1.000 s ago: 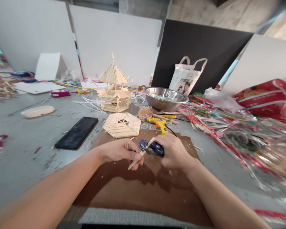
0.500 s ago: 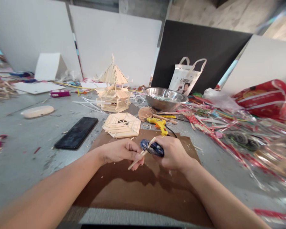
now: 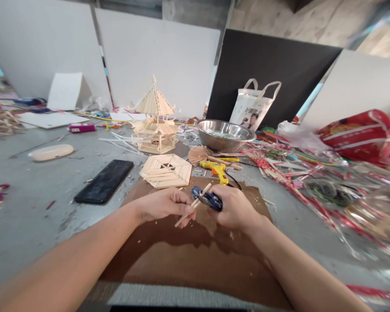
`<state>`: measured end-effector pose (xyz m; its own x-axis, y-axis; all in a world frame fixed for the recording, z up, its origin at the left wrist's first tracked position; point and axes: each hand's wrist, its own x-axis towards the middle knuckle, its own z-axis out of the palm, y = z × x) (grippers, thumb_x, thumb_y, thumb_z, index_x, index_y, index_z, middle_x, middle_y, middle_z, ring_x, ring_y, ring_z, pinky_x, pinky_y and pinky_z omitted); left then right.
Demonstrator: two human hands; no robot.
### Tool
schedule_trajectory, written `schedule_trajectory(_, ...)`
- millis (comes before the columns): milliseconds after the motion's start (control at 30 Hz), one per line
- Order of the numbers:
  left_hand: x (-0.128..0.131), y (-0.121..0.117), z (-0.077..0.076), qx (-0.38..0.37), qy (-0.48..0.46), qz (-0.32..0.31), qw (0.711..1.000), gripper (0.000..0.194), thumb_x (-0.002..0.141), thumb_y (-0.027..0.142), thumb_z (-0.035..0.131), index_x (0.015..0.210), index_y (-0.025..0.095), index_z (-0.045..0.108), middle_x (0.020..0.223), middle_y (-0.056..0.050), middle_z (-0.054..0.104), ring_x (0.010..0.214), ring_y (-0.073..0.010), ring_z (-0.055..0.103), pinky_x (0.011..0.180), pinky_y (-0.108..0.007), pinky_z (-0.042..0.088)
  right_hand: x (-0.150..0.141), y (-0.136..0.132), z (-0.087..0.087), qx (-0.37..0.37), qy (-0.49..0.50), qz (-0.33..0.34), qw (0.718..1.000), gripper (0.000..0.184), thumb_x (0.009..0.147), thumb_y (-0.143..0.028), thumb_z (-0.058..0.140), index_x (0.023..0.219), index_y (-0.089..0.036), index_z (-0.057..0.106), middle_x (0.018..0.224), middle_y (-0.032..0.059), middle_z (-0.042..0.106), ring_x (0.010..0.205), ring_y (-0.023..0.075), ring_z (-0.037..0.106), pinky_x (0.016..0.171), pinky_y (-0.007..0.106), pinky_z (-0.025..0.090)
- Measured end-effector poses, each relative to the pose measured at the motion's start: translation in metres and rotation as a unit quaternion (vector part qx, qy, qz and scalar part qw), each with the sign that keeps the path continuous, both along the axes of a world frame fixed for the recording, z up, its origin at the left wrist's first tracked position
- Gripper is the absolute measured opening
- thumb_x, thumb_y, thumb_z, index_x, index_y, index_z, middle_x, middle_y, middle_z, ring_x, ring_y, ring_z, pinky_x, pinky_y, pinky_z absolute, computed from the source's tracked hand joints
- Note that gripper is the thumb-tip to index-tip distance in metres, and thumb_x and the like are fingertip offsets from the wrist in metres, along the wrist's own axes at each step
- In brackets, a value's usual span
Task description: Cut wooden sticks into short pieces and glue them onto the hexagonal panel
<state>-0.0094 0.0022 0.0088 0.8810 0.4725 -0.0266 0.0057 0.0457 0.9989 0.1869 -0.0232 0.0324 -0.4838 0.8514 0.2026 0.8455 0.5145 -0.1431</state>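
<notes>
Between thumb and fingers, my left hand (image 3: 172, 207) pinches a thin wooden stick (image 3: 186, 215), which slants up to the right. My right hand (image 3: 235, 204) is wrapped round a dark blue cutting tool (image 3: 211, 200), probably pliers or clippers, whose head lies against the stick's upper part. Both hands are above a brown sheet (image 3: 182, 264). Just beyond them lies a flat hexagonal panel of sticks (image 3: 169, 177). Behind that stands a stick-built pavilion model (image 3: 156, 104) with a pointed roof. A yellow glue gun (image 3: 216, 170) rests past my right hand.
A black phone (image 3: 104, 181) and a white oval case (image 3: 51, 152) lie at left. Behind the glue gun stand a steel bowl (image 3: 226, 135) and a white bag (image 3: 251, 107). Red and clear wrappers, strips and a red packet (image 3: 354, 135) clutter the right side.
The tool and the stick have shifted very slightly within my hands. Both hands keep their grips, and the other things lie where they were.
</notes>
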Motion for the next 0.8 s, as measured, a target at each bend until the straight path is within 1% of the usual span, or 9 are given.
schedule_trajectory(133,0.0,0.0,0.0,0.015,0.003,0.014,1.0,0.024,0.075,0.031,0.047,0.071,0.009,0.055,0.054,0.0,0.053,0.049,-0.0066,0.047,0.054,-0.02,0.036,-0.001,0.001,-0.001,0.015,-0.015,-0.019,1.0,0.007,0.063,-0.025,0.046,0.066,-0.019,0.047,0.067,0.002,0.056,0.061,0.0132,0.05,0.055,0.022,0.033)
schedule_trajectory(267,0.0,0.0,-0.001,0.036,0.012,0.027,0.999,0.026,0.075,0.034,0.047,0.068,0.009,0.053,0.054,0.0,0.053,0.049,-0.0064,0.046,0.055,-0.02,0.036,-0.001,0.001,-0.003,0.021,-0.017,-0.031,0.999,0.009,0.063,-0.027,0.046,0.066,-0.019,0.047,0.067,0.0027,0.056,0.062,0.0135,0.05,0.055,0.022,0.033)
schedule_trajectory(500,0.001,0.0,-0.002,0.062,0.016,0.049,0.997,0.028,0.076,0.036,0.044,0.069,0.01,0.051,0.052,0.001,0.051,0.047,-0.0061,0.044,0.052,-0.02,0.036,-0.002,0.004,-0.004,0.026,-0.04,-0.053,0.997,0.01,0.064,-0.029,0.047,0.064,-0.019,0.046,0.066,0.0022,0.055,0.06,0.0134,0.05,0.053,0.022,0.03)
schedule_trajectory(567,0.004,-0.001,-0.001,0.075,0.01,0.075,0.994,0.026,0.076,0.036,0.044,0.068,0.011,0.049,0.051,0.002,0.049,0.046,-0.0061,0.044,0.051,-0.019,0.035,-0.002,0.005,-0.005,0.029,-0.041,-0.067,0.996,0.011,0.064,-0.03,0.047,0.065,-0.019,0.046,0.065,0.0018,0.056,0.059,0.0136,0.05,0.052,0.023,0.029)
schedule_trajectory(633,0.007,-0.002,-0.001,0.099,0.01,0.122,0.988,0.024,0.075,0.035,0.045,0.066,0.012,0.046,0.049,0.003,0.047,0.046,-0.006,0.043,0.049,-0.019,0.034,-0.002,0.006,-0.007,0.033,-0.044,-0.089,0.995,0.013,0.065,-0.032,0.046,0.066,-0.019,0.047,0.065,0.0017,0.056,0.059,0.0142,0.05,0.051,0.024,0.028)
schedule_trajectory(733,0.011,-0.005,0.001,0.145,0.031,0.204,0.968,0.024,0.074,0.034,0.046,0.065,0.012,0.047,0.049,0.004,0.045,0.045,-0.0056,0.041,0.047,-0.018,0.032,-0.002,0.007,-0.008,0.031,-0.051,-0.109,0.992,0.015,0.066,-0.034,0.045,0.069,-0.02,0.049,0.066,0.0021,0.057,0.06,0.0155,0.051,0.05,0.025,0.026)
schedule_trajectory(800,0.014,-0.006,0.001,0.166,0.048,0.247,0.953,0.023,0.074,0.033,0.045,0.067,0.012,0.049,0.05,0.004,0.045,0.046,-0.0058,0.042,0.047,-0.018,0.031,-0.002,0.007,-0.008,0.022,-0.056,-0.118,0.991,0.016,0.066,-0.034,0.046,0.072,-0.02,0.049,0.067,0.0022,0.057,0.06,0.0159,0.051,0.049,0.025,0.025)
